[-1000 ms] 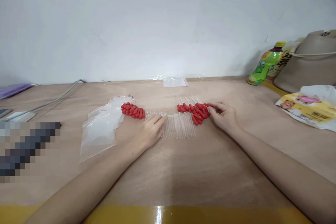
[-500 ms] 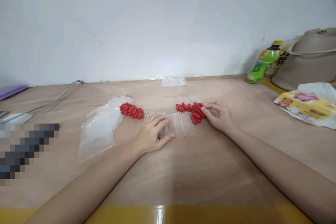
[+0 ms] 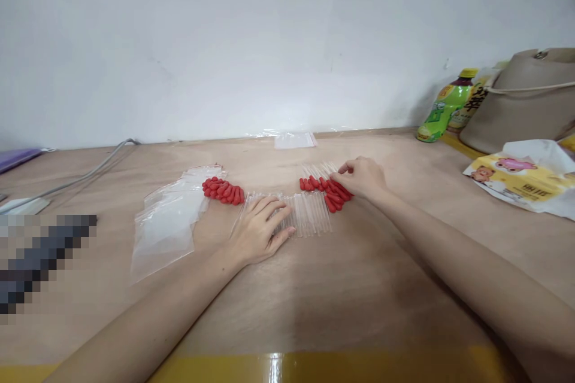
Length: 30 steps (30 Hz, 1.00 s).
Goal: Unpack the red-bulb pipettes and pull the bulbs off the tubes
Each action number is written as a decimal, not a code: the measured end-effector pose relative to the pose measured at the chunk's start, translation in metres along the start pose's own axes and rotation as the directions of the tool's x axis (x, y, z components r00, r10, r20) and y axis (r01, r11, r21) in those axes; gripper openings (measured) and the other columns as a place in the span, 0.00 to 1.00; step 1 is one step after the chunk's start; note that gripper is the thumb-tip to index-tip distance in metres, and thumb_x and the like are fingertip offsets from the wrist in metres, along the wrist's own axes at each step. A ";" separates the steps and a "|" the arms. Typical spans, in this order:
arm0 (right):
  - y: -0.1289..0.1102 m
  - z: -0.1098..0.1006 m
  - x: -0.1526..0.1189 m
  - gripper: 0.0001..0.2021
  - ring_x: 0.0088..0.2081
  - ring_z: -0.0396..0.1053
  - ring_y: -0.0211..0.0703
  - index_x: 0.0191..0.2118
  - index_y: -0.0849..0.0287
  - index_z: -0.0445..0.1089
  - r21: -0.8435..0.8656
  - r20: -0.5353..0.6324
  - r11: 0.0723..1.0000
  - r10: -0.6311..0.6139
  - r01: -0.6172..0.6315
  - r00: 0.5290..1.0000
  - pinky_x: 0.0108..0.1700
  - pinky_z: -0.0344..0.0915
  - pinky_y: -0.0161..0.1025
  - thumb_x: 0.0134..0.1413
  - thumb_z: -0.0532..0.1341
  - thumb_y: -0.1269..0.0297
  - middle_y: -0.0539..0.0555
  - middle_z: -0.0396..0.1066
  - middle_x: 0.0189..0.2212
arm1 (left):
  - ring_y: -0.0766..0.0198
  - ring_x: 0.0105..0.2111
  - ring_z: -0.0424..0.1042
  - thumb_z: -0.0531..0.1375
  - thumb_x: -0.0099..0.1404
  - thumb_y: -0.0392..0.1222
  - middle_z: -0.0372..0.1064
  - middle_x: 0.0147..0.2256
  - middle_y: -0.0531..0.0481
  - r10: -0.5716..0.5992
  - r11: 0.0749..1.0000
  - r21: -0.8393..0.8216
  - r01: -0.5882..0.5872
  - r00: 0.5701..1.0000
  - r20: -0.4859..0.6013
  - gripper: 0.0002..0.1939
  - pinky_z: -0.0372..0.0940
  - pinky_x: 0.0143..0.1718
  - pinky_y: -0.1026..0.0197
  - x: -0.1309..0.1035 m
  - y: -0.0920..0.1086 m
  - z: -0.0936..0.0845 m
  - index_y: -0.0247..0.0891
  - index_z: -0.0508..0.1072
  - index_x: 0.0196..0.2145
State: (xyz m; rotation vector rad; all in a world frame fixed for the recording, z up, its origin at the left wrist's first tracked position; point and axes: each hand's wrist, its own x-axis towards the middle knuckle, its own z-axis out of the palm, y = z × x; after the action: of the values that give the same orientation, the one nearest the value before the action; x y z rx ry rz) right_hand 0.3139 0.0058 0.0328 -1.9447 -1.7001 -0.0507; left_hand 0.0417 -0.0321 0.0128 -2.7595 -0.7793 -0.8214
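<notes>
My left hand lies with its fingers apart over a row of thin clear tubes, covering part of them. My right hand has thumb and fingers drawn together at a group of red rubber bulbs; whatever is between its fingertips is hidden. Behind those bulbs, more thin clear tubes fan toward the wall, so the two look like parts of droppers. A second heap of red bulbs sits to the left of my left hand.
Clear zip bags overlap at the left, and another small bag lies by the wall. A grey cable runs along the far left. On the right stand a green bottle, a beige bag and a printed wrapper.
My right hand has shifted a little left and away from me, its fingertips now over the far side of the red bulbs. My left hand stays on the tubes.
</notes>
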 end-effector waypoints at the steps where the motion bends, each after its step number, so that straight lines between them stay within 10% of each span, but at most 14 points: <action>1: -0.004 0.000 0.005 0.12 0.31 0.66 0.47 0.23 0.54 0.73 -0.040 0.043 0.999 0.027 -0.025 0.999 0.33 0.59 0.42 0.39 0.59 0.53 0.54 0.70 0.25 | 0.54 0.47 0.63 0.54 0.62 0.44 0.67 0.43 0.43 0.003 1.000 0.002 -0.003 1.000 -0.001 0.16 0.57 0.49 0.48 0.000 0.000 0.000 0.37 0.67 0.47; 9: -0.017 0.007 0.029 0.09 0.22 0.66 0.45 0.12 0.57 0.64 -0.193 0.181 0.974 0.151 -0.116 0.972 0.29 0.59 0.43 0.34 0.60 0.63 0.53 0.61 0.10 | 0.54 0.46 0.63 0.54 0.62 0.44 0.67 0.42 0.43 0.015 1.000 -0.001 -0.015 1.000 0.005 0.15 0.58 0.48 0.49 0.001 0.001 0.000 0.37 0.67 0.46; 15: -0.017 -0.006 0.024 0.11 0.25 0.67 0.45 0.18 0.57 0.68 0.113 0.081 0.980 0.158 -0.167 0.984 0.31 0.59 0.42 0.44 0.56 0.59 0.53 0.68 0.18 | 0.54 0.47 0.63 0.54 0.62 0.44 0.67 0.43 0.43 0.007 1.000 0.005 -0.007 1.000 0.008 0.16 0.57 0.49 0.49 0.000 0.002 0.000 0.37 0.67 0.47; 19: -0.014 -0.009 -0.013 0.10 0.31 0.67 0.43 0.31 0.59 0.69 0.276 -0.201 0.944 -0.128 0.182 0.971 0.37 0.58 0.41 0.51 0.55 0.59 0.53 0.72 0.29 | 0.52 0.51 0.60 0.55 0.62 0.41 0.61 0.50 0.39 -0.033 0.997 0.060 0.040 0.993 -0.112 0.21 0.56 0.51 0.47 -0.002 0.001 0.003 0.35 0.61 0.53; 24: -0.016 0.005 -0.071 0.09 0.34 0.65 0.41 0.41 0.55 0.68 0.044 -0.325 0.787 -0.572 0.616 0.753 0.42 0.53 0.42 0.54 0.57 0.65 0.52 0.72 0.30 | 0.52 0.56 0.55 0.53 0.63 0.38 0.58 0.55 0.40 -0.029 0.992 0.116 0.053 0.980 -0.199 0.25 0.53 0.55 0.47 0.000 0.001 0.004 0.39 0.55 0.57; 30: -0.025 0.016 -0.081 0.05 0.32 0.63 0.38 0.36 0.54 0.70 0.027 -0.358 0.714 -0.647 0.700 0.673 0.43 0.52 0.43 0.52 0.58 0.67 0.48 0.70 0.27 | 0.53 0.55 0.57 0.56 0.61 0.38 0.61 0.53 0.43 0.073 0.984 0.175 -0.041 0.980 -0.185 0.20 0.53 0.55 0.46 0.004 0.004 0.004 0.40 0.63 0.52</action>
State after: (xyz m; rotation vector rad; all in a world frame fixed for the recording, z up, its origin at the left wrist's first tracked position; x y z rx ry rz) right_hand 0.2699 -0.0595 -0.0018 -1.0089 -2.0186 -0.4698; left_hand 0.0483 -0.0330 0.0119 -2.4971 -0.6958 -0.9435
